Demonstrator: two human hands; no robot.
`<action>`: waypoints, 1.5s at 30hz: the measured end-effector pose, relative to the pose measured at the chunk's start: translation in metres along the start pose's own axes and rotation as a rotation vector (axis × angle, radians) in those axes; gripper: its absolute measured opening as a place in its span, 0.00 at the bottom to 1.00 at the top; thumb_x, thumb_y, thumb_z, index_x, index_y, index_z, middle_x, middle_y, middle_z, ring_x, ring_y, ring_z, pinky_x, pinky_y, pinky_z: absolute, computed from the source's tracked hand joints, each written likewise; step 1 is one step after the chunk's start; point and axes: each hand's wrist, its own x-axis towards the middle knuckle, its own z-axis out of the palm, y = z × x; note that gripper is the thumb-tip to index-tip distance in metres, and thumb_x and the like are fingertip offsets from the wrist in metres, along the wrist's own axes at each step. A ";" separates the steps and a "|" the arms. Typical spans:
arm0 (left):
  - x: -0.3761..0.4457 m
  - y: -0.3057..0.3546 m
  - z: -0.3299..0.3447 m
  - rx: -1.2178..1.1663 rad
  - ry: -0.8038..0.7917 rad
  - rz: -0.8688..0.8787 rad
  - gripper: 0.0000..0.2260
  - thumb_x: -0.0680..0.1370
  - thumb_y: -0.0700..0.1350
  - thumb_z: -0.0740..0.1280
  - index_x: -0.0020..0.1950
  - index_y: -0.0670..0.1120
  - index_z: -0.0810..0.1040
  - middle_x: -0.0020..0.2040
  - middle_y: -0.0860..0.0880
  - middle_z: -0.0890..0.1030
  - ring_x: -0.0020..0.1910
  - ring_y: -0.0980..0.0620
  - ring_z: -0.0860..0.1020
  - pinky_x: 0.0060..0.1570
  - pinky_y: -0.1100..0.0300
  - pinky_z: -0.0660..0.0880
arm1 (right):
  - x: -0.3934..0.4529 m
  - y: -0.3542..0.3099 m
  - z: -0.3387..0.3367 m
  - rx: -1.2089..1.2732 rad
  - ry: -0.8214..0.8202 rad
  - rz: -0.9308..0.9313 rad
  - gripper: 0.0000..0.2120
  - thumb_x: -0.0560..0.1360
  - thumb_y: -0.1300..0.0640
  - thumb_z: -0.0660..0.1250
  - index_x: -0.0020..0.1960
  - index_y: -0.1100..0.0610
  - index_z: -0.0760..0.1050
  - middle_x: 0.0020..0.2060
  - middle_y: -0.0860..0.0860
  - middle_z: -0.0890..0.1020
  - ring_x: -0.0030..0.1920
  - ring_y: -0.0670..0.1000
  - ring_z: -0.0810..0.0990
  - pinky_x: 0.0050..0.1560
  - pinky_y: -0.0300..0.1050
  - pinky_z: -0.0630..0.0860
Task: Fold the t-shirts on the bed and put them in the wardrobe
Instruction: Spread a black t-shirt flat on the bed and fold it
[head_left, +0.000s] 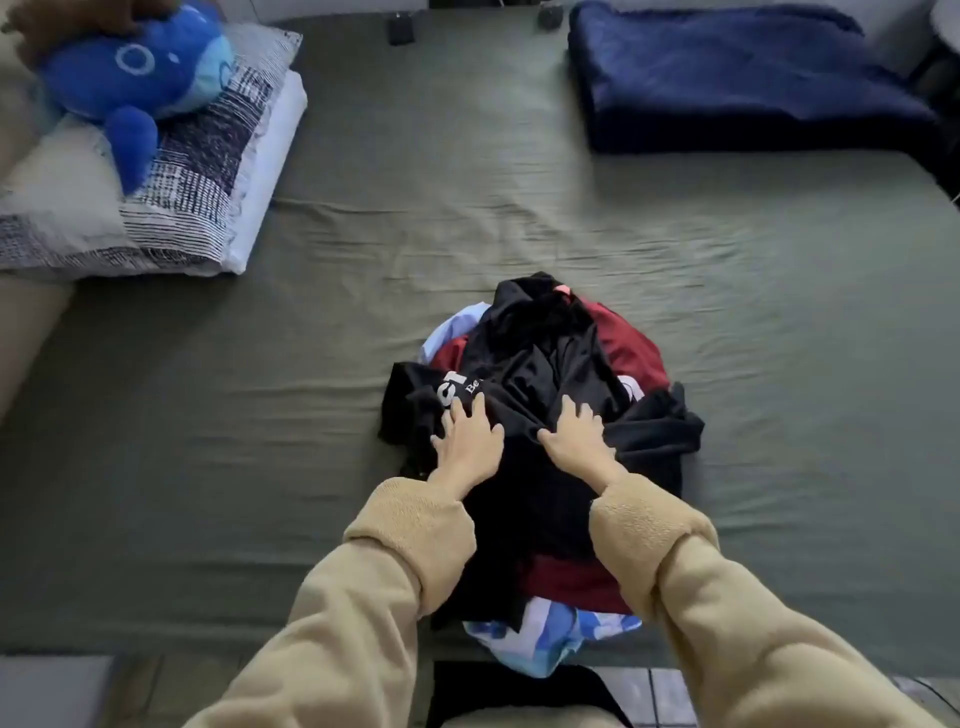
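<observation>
A crumpled pile of t-shirts lies on the green bed sheet (467, 208) near its front edge. A black t-shirt (545, 358) with white lettering is on top. Under it show a dark red t-shirt (628, 343) and a light blue patterned one (550, 634), which hangs over the bed's edge. My left hand (470, 441) rests flat on the black t-shirt with fingers spread. My right hand (579, 436) lies beside it on the same shirt, its fingers bent and pressing into the cloth. Whether either hand grips the cloth is unclear. No wardrobe is in view.
Stacked pillows (208, 171) with a blue plush toy (135, 78) lie at the far left. A folded navy blanket (737, 78) sits at the far right. A small dark object (401, 28) lies at the bed's far edge. Tiled floor (675, 691) shows below the bed.
</observation>
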 end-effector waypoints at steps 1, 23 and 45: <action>0.004 -0.003 0.006 -0.020 -0.023 -0.047 0.26 0.82 0.49 0.54 0.78 0.48 0.50 0.77 0.40 0.44 0.75 0.40 0.49 0.69 0.38 0.54 | 0.002 0.003 0.007 0.026 -0.015 0.084 0.33 0.79 0.50 0.58 0.77 0.54 0.44 0.76 0.58 0.46 0.75 0.60 0.44 0.69 0.68 0.52; 0.104 -0.025 0.043 -0.542 0.107 -0.553 0.52 0.68 0.63 0.71 0.77 0.52 0.38 0.74 0.38 0.58 0.71 0.38 0.59 0.68 0.42 0.57 | 0.093 0.061 0.017 0.488 0.210 0.547 0.65 0.59 0.41 0.78 0.75 0.46 0.32 0.71 0.69 0.54 0.70 0.64 0.57 0.68 0.56 0.59; 0.118 0.050 -0.020 -0.692 0.044 -0.297 0.34 0.72 0.66 0.63 0.67 0.43 0.72 0.63 0.40 0.75 0.64 0.41 0.71 0.63 0.53 0.66 | 0.100 0.022 -0.040 0.990 0.386 0.335 0.31 0.55 0.41 0.68 0.56 0.52 0.78 0.55 0.53 0.79 0.60 0.57 0.72 0.64 0.50 0.68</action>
